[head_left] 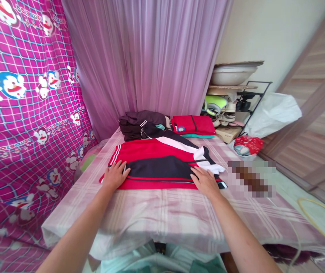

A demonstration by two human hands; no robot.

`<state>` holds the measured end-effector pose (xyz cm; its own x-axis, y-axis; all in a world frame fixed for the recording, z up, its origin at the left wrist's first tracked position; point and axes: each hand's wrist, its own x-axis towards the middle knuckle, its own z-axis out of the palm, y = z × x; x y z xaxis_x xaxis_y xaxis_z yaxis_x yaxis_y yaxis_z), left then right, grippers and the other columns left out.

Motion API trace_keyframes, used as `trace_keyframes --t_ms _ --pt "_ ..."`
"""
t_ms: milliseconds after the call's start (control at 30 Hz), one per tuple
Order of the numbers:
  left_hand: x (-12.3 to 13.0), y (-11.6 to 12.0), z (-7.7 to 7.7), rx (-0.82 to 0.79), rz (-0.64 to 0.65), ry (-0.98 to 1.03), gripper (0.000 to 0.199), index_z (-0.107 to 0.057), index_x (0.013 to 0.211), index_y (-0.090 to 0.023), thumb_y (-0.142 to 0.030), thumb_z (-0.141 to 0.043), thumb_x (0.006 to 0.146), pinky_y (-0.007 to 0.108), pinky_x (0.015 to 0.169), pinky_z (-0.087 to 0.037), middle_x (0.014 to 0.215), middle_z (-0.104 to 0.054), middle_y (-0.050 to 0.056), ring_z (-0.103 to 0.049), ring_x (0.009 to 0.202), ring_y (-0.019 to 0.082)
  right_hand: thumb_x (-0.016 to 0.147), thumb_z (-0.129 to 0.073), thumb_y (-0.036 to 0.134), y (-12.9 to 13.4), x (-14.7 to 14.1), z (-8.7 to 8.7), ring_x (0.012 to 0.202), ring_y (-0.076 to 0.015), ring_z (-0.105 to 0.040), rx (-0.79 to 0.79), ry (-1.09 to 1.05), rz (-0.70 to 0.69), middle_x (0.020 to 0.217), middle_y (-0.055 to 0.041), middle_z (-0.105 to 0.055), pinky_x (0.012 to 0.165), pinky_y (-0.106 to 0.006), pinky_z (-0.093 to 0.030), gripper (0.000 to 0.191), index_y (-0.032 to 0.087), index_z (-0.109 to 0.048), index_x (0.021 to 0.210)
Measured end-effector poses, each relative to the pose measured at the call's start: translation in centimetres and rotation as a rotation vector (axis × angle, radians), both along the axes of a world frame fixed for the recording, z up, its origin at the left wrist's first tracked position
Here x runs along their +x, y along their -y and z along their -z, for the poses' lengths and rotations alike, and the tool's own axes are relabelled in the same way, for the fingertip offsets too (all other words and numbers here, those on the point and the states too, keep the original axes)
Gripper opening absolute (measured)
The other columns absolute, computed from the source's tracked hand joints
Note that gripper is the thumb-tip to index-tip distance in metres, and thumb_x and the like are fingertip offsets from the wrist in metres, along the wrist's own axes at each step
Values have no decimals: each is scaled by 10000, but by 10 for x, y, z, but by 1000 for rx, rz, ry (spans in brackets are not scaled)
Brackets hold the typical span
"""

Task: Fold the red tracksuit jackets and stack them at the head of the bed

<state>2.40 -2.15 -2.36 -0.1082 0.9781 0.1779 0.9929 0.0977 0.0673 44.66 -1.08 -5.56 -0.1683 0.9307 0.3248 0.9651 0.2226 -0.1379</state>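
Note:
A red garment point(142, 147) with a wide black panel and white stripes lies spread across the checked tablecloth point(162, 212). My left hand point(116, 175) rests on its left end, fingers spread and palm down. On its right end lies my right hand point(205, 181), also flat with the fingers apart, near a bunched white part of the cloth. A black sleeve point(165, 132) with white stripes at its end reaches back from the garment toward the dark clothes.
Dark clothes point(139, 120) and a folded red garment point(198, 125) lie at the table's back edge. A pixelated patch covers something brown at the right. Beyond are a shoe rack point(250, 110), a white bag point(276, 113) and a pink patterned curtain point(31, 113) at left.

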Motion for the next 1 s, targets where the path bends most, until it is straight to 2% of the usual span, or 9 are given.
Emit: trace_keyframes --t_ms 467,700,1000 --pt "3 4 -5 -1 19 5 529 -469 1443 -294 -505 -377 967 554 1134 -318 1548 -432 84 -378 1418 284 950 -414 334 -3 6 8 1286 -254 -538 26 -50 -25 1343 -97 -638 1096 -478 -339 415 228 -658 1269" --pt "1 3 -1 11 15 2 512 -466 1441 -312 -490 -399 966 555 1139 -308 1551 -428 71 -378 1414 284 949 -429 321 -2 4 6 1281 -252 -543 29 -52 -12 1351 -100 -632 1115 -482 -322 407 221 -658 1270" --pt "5 5 -6 8 3 -20 529 -465 1447 -283 -495 -374 971 551 1126 -336 1549 -428 85 -397 1404 300 944 -433 321 -2 5 5 1268 -251 -554 43 -78 -34 1341 -92 -641 1112 -481 -324 400 243 -662 1263"
